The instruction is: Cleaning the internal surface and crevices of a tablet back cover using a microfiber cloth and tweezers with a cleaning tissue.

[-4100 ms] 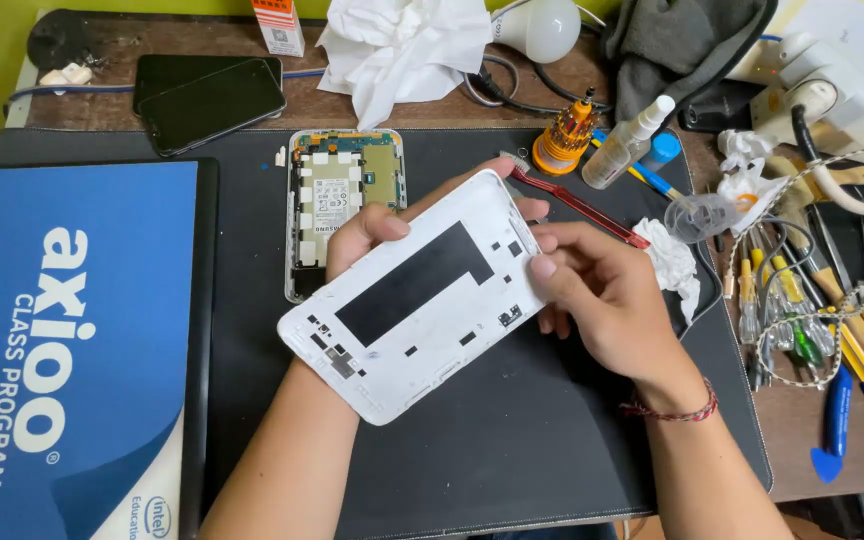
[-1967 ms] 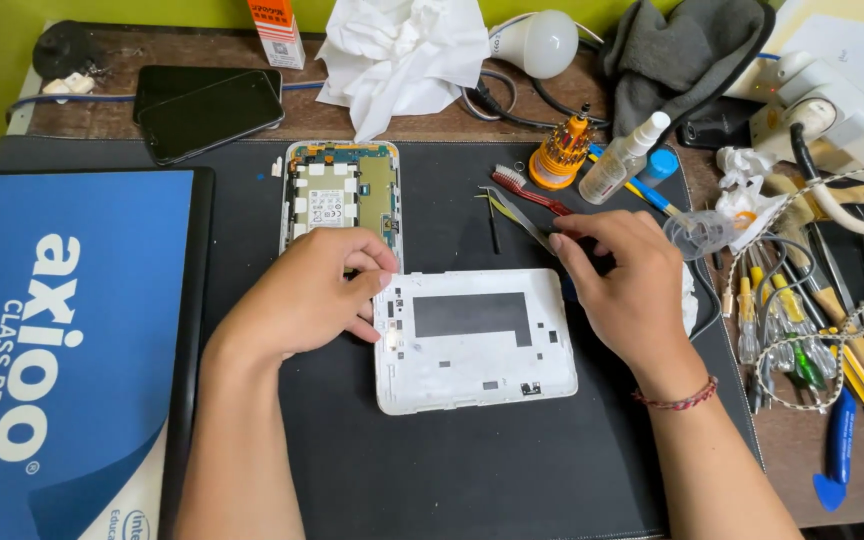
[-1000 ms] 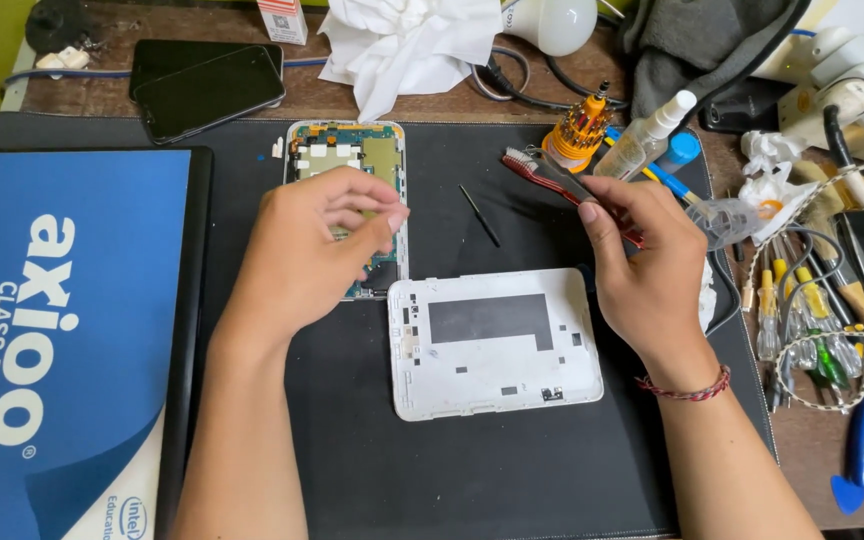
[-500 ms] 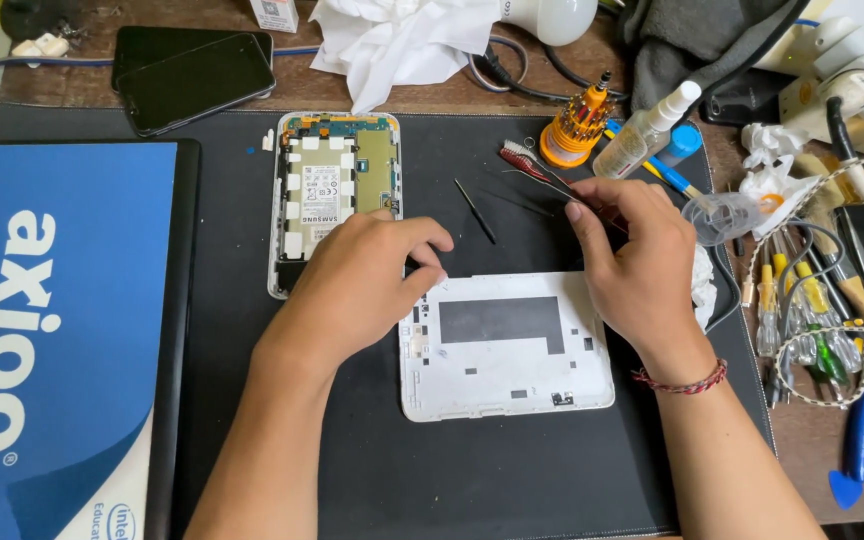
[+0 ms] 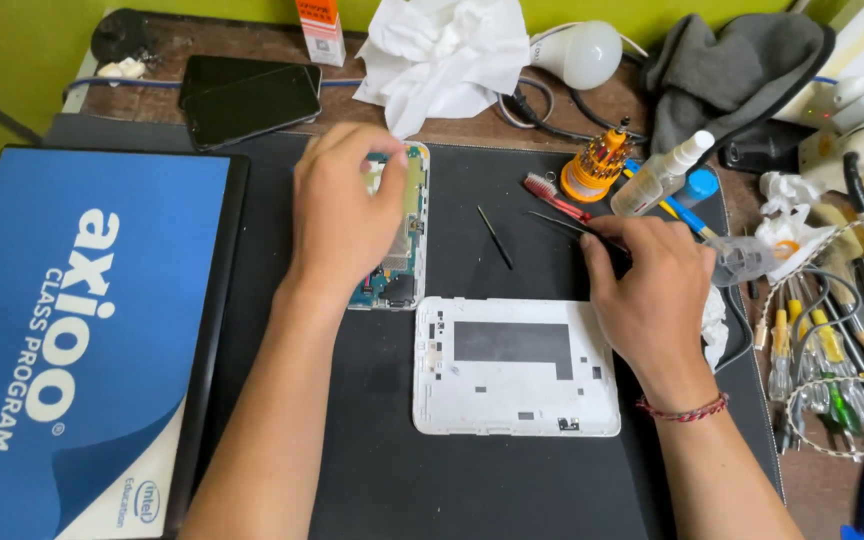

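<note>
Black mat (image 5: 512, 480), flat white tablet shell (image 5: 515, 366)

A black work mat (image 5: 472, 500) is spread over the brown wooden desk (image 5: 252, 45); crumpled white tissue (image 5: 442, 55) is dumped at 12 o'clock.

I see 2 bare forearms coming in from the near edge, no sleeves on either. My left hand (image 5: 342, 215) wears nothing, no ring or watch. My right hand (image 5: 652, 290) has 1 thin braided cord bracelet (image 5: 684, 408) at the wrist (reddish, with darker strands).
</note>
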